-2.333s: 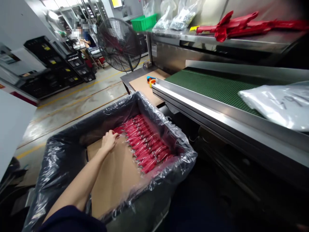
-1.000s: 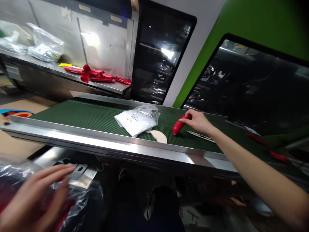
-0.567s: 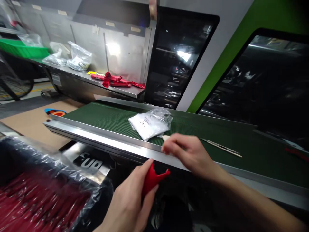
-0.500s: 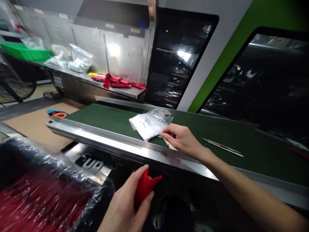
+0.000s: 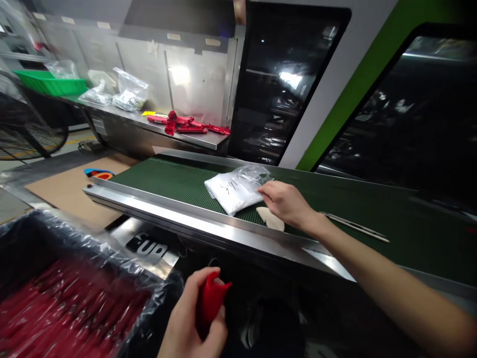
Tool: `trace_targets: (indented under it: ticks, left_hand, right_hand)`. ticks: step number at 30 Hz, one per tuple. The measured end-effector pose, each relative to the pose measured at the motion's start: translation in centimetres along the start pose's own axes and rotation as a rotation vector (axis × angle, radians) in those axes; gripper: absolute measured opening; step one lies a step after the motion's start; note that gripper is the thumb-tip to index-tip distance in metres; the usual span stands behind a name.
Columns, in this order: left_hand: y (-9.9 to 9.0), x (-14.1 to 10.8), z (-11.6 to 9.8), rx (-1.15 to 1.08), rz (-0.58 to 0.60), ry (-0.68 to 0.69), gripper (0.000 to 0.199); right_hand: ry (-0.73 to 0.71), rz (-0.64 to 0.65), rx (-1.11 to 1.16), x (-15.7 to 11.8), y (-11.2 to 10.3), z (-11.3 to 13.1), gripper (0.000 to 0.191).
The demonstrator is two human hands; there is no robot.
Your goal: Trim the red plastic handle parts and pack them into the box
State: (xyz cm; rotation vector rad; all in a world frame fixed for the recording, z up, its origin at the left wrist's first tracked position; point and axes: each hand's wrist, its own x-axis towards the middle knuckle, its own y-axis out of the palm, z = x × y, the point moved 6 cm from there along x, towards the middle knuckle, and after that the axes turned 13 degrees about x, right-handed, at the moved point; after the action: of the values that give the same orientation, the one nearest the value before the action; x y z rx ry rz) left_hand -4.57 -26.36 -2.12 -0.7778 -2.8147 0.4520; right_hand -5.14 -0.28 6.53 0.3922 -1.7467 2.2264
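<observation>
I have the left hand (image 5: 184,325) wrapped around a red part (image 5: 212,301), low down at about seven o'clock. At one o'clock from it, a white bag (image 5: 231,194) lies on the green belt (image 5: 160,179). The right hand (image 5: 285,201) curls by the bag's edge; I can't tell if it grips.

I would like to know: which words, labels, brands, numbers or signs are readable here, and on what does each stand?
"5.91", perhaps "16.5" upside down: black handwriting on the white bag; not certain.
"UP", as it seems: white letters on the shiny panel below the conveyor; the character before is unclear.
Too small or blurred: any text on the yellow card.
</observation>
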Motion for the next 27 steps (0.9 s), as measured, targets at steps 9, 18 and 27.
trace_targets:
  ticks: [9, 18, 27]
  left_hand:
    - [5.9, 2.8, -1.9, -0.734, 0.422, -0.421, 0.038]
    - [5.7, -0.2, -0.4, -0.401, 0.443, -0.268, 0.029]
    - [5.5, -2.0, -0.9, -0.251, 0.676, -0.124, 0.021]
  right_hand:
    - [-0.385, 0.047, 0.320, -10.1, -1.0, 13.2, 0.022]
    - [0.265, -0.181, 0.657, -13.7, -1.5, 8.0, 0.024]
    - [0.791, 0.373, 1.319, -15.8, 3.5, 6.4, 0.029]
